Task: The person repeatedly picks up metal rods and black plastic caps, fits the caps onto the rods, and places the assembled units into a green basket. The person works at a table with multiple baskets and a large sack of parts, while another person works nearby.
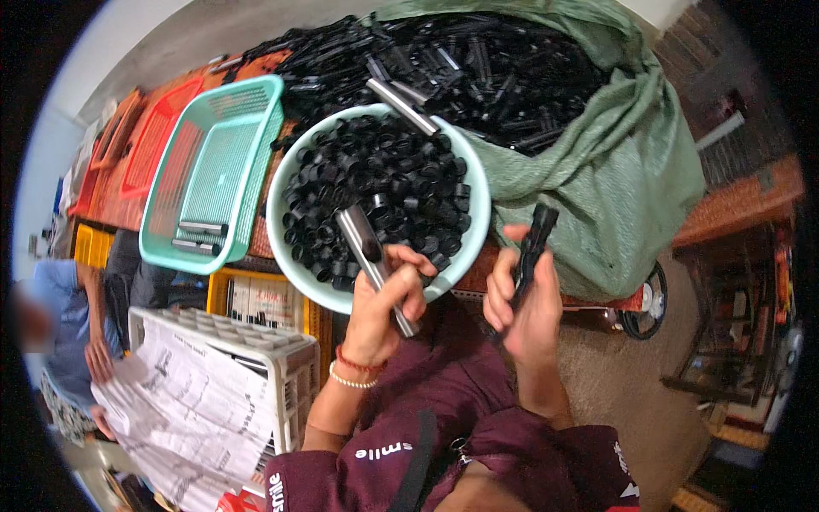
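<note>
My left hand (388, 294) is closed round a shiny metal tube (352, 229) with a cutout in its side, held slantwise over the near rim of a pale green basin (275, 218). Small black ring-like caps (375, 158) fill the basin. To its right, my right hand (531, 311) grips a long black plastic piece (539, 229), pointing up and apart from the tube. Whether this is one piece or more, I cannot tell. Another metal tube (403, 107) lies across the basin's far rim, by a heap of long black plastic pieces (461, 68).
A green woven sack (631, 179) surrounds the black heap at right. Left of the basin stands a mint basket (256, 92) holding metal tubes (203, 229), beside a red basket (158, 141). Paper sheets (192, 401) drape a white crate (303, 367); a person (68, 299) sits beyond it.
</note>
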The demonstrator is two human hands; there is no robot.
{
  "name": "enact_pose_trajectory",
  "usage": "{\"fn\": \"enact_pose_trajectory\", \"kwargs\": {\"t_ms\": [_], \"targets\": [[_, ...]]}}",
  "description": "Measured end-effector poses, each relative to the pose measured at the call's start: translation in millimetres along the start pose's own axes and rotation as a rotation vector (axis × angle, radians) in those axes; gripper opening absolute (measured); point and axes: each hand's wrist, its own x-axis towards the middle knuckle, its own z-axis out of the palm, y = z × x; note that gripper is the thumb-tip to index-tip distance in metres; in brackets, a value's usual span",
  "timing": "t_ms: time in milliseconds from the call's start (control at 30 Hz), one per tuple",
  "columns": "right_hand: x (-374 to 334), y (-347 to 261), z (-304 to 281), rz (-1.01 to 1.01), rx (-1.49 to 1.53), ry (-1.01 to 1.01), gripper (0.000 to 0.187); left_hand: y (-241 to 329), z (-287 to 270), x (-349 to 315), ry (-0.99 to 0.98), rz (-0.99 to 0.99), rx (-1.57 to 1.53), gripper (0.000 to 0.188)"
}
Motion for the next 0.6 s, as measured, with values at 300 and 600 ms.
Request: {"fn": "enact_pose_trajectory", "kwargs": {"t_ms": [300, 600], "targets": [[-37, 10, -2, 0.594, -0.809, -0.173, 0.021, -2, -16, 25, 0.032, 0.004, -0.387, 0.035], [-42, 20, -1, 0.45, -0.933, -0.233, 0.024, -14, 0, 24, -0.044, -0.011, -0.285, 0.036]]}}
